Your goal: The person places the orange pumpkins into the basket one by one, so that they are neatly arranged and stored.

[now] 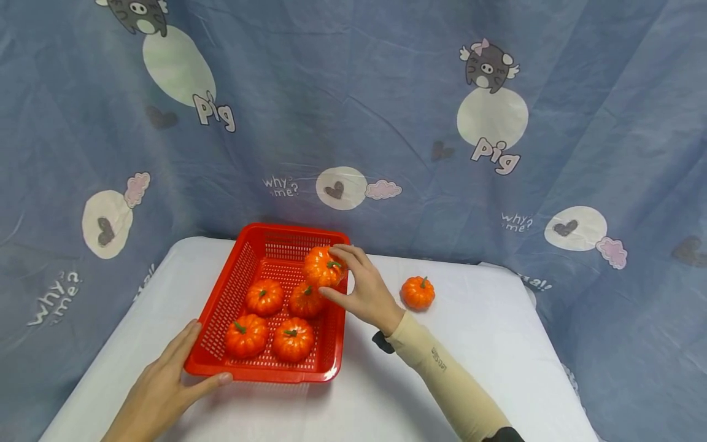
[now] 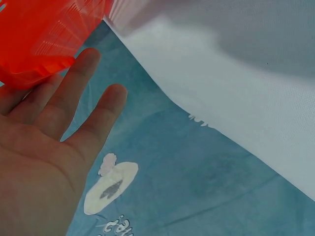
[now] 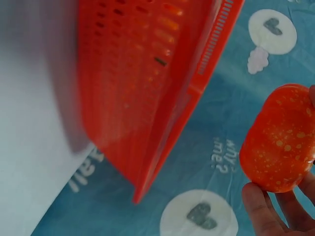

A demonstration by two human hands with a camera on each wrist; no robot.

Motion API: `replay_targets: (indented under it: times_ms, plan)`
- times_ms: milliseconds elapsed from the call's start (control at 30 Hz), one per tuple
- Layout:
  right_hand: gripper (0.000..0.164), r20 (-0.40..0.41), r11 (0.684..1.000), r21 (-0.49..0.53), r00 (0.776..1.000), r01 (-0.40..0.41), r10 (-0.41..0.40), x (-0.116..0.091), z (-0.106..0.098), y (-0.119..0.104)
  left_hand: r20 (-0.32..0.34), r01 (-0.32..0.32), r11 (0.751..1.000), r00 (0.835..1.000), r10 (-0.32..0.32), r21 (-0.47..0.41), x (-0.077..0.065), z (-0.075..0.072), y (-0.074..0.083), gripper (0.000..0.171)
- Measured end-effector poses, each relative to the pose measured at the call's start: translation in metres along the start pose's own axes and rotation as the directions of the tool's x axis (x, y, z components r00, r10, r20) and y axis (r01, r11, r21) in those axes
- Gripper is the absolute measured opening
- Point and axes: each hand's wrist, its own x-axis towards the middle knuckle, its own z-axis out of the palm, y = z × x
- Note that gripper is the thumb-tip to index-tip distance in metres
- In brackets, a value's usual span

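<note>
A red plastic basket [image 1: 256, 372] with slotted walls holds several small orange pumpkins, among them one pumpkin [image 1: 246, 336] at its front left. My right hand [image 1: 369, 293] grips another pumpkin [image 1: 323, 266] between thumb and fingers, over the basket's right side. In the right wrist view this pumpkin [image 3: 283, 140] shows yellow speckles and is held higher than the basket's rim. My left hand [image 1: 160, 383] touches the basket's front left corner, its fingers [image 2: 78, 83] fairly straight and spread. One more pumpkin [image 1: 418, 293] sits on the table, right of the basket.
The table has a white cover [image 1: 469, 356]. Behind it and at its sides hangs a blue cloth [image 1: 353, 129] printed with pigs and words. My right forearm, in a beige sleeve [image 1: 450, 374], reaches across the table's front.
</note>
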Motion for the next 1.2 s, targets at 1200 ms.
replay_targets:
  times_ms: [1200]
  plan:
    - [0.076,0.288,0.972,-0.142,0.932,-0.185,0.219,0.1,0.096,0.004,-0.04,-0.048,0.998,0.998,0.047,-0.035,0.0,0.002,-0.008,0.126]
